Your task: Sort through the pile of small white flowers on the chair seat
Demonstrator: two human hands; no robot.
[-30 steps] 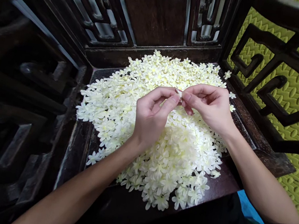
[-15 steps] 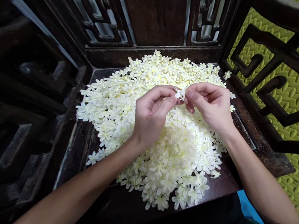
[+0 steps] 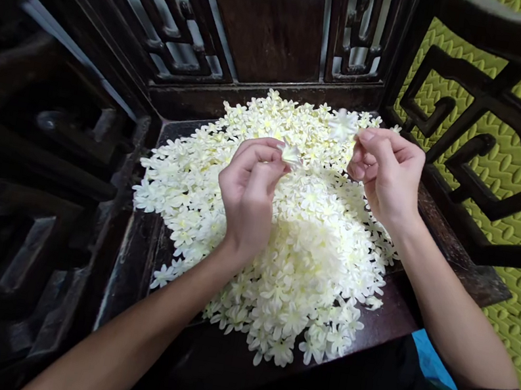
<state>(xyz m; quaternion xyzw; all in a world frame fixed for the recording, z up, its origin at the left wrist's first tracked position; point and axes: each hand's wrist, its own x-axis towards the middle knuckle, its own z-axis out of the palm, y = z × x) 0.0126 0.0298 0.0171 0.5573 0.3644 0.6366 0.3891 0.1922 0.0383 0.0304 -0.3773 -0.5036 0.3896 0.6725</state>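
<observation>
- Change: half a second earlier the hands met at one white piece; they are now apart, with a blossom at each.
- Left hand [image 3: 252, 187]: thumb and forefinger closed in a pinch, gripping the left-hand blossom [image 3: 290, 154] above the middle of the pile.
- Right hand [image 3: 387, 169]: moved outward and up, fingers curled, thumb and forefinger pinched at the edge of the right-hand blossom [image 3: 343, 126], which is blurred; its petals point toward the back of the chair.
- Meaning for the work: judged from this change, two blossoms have been drawn apart; neither has been put down.
- Containment: the flower pile [image 3: 194, 171] lies loose on the dark wooden seat [image 3: 389, 306], bordered by the chair back [image 3: 270, 17] and lattice sides.
- Stray item: one small flower [image 3: 374, 302] lies at the pile's near right edge.
</observation>
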